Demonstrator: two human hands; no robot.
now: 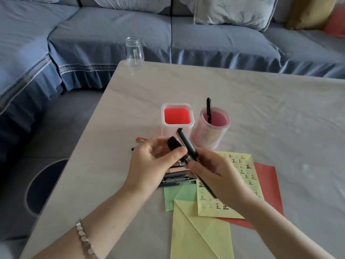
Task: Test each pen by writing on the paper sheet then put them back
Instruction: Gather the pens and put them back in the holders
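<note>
Pen (187, 144) in right hand (218, 176), cap (174, 143) in left hand (153, 165)

Head-worn view, close, down onto table (261, 109)

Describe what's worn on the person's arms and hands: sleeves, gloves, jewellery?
No gloves or sleeves in view. Behind the left hand, the wrist wears a bracelet of flat, rounded silvery-pink links. The right hand and wrist wear nothing; no rings show.
</note>
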